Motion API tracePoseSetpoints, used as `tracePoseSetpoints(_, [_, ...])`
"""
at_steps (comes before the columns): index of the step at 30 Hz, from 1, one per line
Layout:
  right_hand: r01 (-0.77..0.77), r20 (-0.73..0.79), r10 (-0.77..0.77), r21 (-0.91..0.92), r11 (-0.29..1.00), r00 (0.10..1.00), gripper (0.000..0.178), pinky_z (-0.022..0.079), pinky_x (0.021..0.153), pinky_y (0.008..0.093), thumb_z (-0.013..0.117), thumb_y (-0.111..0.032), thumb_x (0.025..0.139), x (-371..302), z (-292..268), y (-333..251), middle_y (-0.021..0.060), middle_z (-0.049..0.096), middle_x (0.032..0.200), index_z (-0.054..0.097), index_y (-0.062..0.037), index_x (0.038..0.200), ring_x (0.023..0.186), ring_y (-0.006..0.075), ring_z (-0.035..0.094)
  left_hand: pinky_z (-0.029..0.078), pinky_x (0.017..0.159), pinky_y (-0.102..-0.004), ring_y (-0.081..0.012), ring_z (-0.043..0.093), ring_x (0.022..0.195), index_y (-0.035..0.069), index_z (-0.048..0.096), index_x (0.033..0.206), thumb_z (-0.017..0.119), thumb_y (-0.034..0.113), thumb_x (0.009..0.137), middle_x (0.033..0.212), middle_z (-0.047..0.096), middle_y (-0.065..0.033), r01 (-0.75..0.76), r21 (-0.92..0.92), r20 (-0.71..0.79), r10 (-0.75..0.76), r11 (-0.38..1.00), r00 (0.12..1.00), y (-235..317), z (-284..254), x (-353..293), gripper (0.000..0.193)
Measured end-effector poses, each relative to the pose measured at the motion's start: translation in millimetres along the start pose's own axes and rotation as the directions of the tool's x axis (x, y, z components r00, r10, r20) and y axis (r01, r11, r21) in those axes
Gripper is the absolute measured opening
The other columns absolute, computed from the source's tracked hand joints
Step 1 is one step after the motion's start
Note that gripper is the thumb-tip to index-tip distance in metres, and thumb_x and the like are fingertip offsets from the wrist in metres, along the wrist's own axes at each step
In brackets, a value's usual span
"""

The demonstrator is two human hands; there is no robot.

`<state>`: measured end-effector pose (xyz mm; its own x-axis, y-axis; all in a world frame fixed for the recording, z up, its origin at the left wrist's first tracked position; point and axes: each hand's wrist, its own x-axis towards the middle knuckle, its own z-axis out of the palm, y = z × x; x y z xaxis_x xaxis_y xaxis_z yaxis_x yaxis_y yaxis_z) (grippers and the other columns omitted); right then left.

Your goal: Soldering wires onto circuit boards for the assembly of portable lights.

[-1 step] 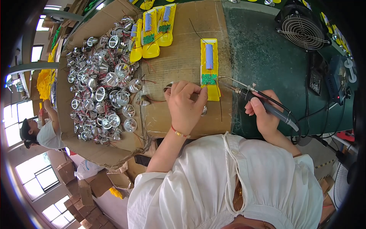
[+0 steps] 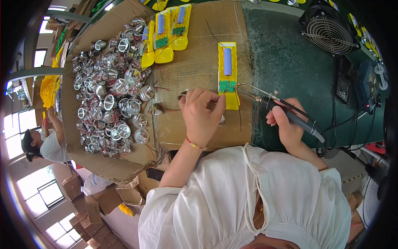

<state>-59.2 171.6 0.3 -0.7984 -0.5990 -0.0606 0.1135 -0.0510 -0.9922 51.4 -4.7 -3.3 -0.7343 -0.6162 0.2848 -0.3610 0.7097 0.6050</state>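
Observation:
My right hand grips a soldering iron fitted with a thin curved metal tube. The tube's end meets the right edge of a green circuit board, with the iron's tip close by. That board sits in a yellow casing below a blue cylindrical battery. My left hand is closed at the casing's lower left, thumb and forefinger pinched; what they hold is hidden. A silver reflector peeks out beside its fingers, and another reflector shows partly behind the hand.
On the left, a cardboard box holds many silver reflectors with wires. Several yellow casings with batteries and boards lie at the far left. A fan and a soldering station stand right. A person is at far left.

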Motion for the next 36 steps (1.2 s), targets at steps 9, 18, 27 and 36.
tracePoseSetpoints(9, [-0.002, 0.028, 0.001, 0.03, 1.0, 1.0, 0.015, 0.045, 0.049, 0.021, 0.058, -0.009, 0.081, 3, 5, -1, 0.0092, 0.058, 0.067, 0.05, 0.0017, 0.088, 0.055, 0.0106, 0.055, 0.022, 0.093, -0.0448, -0.0227, 0.05, 0.1, 0.011, 0.059, 0.063, 0.068, 0.015, 0.067, 0.079, 0.058, 0.003, -0.154, 0.128, -0.043, 0.16, 0.98, 0.986, -1, -9, 9, 0.01])
tracePoseSetpoints(18, [-0.013, -0.002, 0.013, -0.021, 1.0, 1.0, 0.015, 0.043, 0.046, 0.0205, 0.055, -0.012, 0.082, 6, 3, -2, 0.0094, 0.057, 0.064, 0.049, 0.0004, 0.089, 0.052, 0.0115, 0.054, 0.02, 0.092, -0.0491, -0.0209, 0.049, 0.09, 0.013, 0.054, 0.063, 0.069, 0.023, 0.062, 0.075, 0.052, -0.0001, -0.239, 0.325, -0.073, 0.277, 0.915, 0.958, 16, -8, 2, 0.018])
tracePoseSetpoints(27, [0.016, 0.014, -0.016, -0.033, 0.999, 1.0, 0.015, 0.042, 0.045, 0.0202, 0.055, -0.012, 0.082, 4, 2, -2, 0.0092, 0.057, 0.064, 0.049, -0.0001, 0.089, 0.051, 0.0111, 0.054, 0.029, 0.085, -0.0393, -0.0185, 0.05, 0.077, 0.01, 0.058, 0.063, 0.067, 0.013, 0.064, 0.071, 0.053, 0.0005, -0.145, 0.199, -0.051, 0.158, 0.969, 0.986, 9, -5, 1, 0.01])
tracePoseSetpoints(36, [-0.065, 0.021, 0.064, 0.076, 0.995, 0.998, 0.014, 0.045, 0.048, 0.0196, 0.058, -0.009, 0.081, 9, 8, 1, 0.0078, 0.058, 0.067, 0.051, 0.0007, 0.088, 0.055, 0.0089, 0.054, 0.037, 0.071, -0.0336, -0.0215, 0.051, 0.073, 0.006, 0.064, 0.066, 0.066, 0.012, 0.067, 0.07, 0.057, -0.0033, 0.149, -0.166, 0.144, -0.126, 0.975, 0.982, 1, -8, 11, 0.006])
